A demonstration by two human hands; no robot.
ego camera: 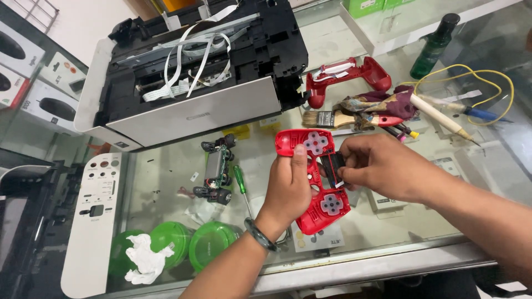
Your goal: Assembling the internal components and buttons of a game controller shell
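Here, the left hand (288, 185) grips one red controller shell (316, 177), inner side up, above the glass surface (166, 182); its fingers wrap the shell's left grip, thumb lying on the inner face. The right hand (374, 166) has its fingers pinched shut on a small black part (335, 166) at the shell's middle, touching the shell (what kind of part it is cannot be told). Two grey rubber button pads sit in the shell, one near the top, one near the bottom.

Count on the surface:
- one second red shell half (349, 77), behind the hands, well apart from the held one
- one bare circuit board with black sticks (216, 169), left of the left hand
- one green-handled screwdriver (241, 182), just beside the board
- one flat paintbrush (327, 118), near the second shell half
- one opened printer (194, 77), white ribbon cables loose on top
- one white panel with holes (94, 216), at the left edge
- one dark green bottle (435, 47), far right
- one soldering iron with a pale handle (438, 116), near a yellow wire (471, 77)
- two green round lids (194, 243) under the glass, by crumpled white paper (144, 257)
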